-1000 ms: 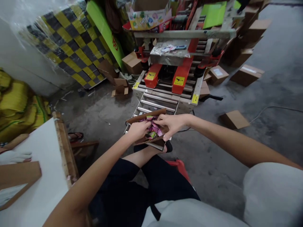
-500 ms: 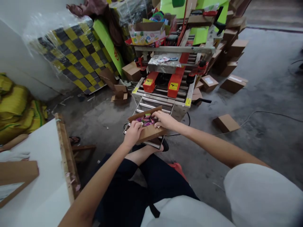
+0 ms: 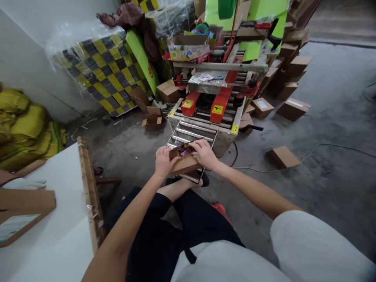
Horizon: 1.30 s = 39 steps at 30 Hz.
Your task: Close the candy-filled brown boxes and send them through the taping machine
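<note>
Left hand (image 3: 164, 161) and right hand (image 3: 205, 154) hold a carton (image 3: 185, 164)

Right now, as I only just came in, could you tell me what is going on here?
A person has the left grip and the right grip at opposite ends of a partly open brown cardboard box. Small purple and green items show inside, too blurred to name. The box is over a narrow metal roller conveyor, in front of a red and grey machine. To the left, another person's white-gloved grip is beside a second brown cardboard box on a white tabletop.
</note>
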Available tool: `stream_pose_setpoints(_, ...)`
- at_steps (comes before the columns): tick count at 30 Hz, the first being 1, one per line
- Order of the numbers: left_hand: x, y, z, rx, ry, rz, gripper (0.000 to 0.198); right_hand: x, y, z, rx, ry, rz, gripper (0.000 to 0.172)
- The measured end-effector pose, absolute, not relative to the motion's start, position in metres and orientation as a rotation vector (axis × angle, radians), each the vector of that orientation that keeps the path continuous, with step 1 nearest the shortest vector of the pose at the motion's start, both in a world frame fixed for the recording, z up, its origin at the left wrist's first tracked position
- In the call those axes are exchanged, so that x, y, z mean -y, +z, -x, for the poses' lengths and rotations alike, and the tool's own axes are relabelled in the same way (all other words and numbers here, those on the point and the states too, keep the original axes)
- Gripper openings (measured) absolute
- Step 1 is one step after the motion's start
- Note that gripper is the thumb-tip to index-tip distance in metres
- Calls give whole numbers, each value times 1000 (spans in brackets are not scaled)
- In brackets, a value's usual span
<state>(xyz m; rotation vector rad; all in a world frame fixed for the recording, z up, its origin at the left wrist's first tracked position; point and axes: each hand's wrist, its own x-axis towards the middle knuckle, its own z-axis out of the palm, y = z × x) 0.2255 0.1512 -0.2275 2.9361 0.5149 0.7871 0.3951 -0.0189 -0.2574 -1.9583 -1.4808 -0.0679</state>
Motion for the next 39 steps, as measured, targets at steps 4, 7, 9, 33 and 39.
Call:
stream_pose_setpoints(4, -146, -225, -223, -400, 702, -2889, 27, 23, -273, -387, 1327, -302, 1943, 39)
stream_pose_setpoints(7, -136, -215, -225, -424, 529, -2867, 24, 16, -280, -402, 1622, -224, 1738, 25)
stream_pose_setpoints(9, -128, -206, -229, -572, 415, -2879, 27, 8, -280, -422, 1795, -146, 1624, 24)
stream_pose_setpoints(33, -155, -260, -243, -1017, 115, -1173, 47, 26, -276, -433, 1716, 281, 1704, 85)
stream_pose_setpoints(39, -130, -306, -294, -871, 190, -1149, 62, 85, -311, -450, 1612, 271, 1719, 81)
